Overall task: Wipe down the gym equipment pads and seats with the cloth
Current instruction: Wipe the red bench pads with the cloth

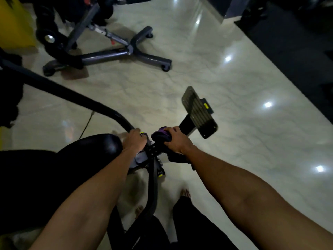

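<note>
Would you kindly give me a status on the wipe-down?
Left hand gripping the black tube beside the seat pad. Right hand holding the cloth against the frame. Pad unobstructed.

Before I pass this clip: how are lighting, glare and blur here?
Head view: dim overall; lamp glare spots the glossy floor; the black seat sinks into shadow; the far machine is slightly blurred; right hand on the cloth and left hand on the bar read clearly.

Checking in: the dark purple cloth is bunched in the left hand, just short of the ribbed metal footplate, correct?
No, the hand is wrong. The head view shows the dark purple cloth bunched in the right hand, just short of the ribbed metal footplate; the left hand holds the black curved bar.
</note>
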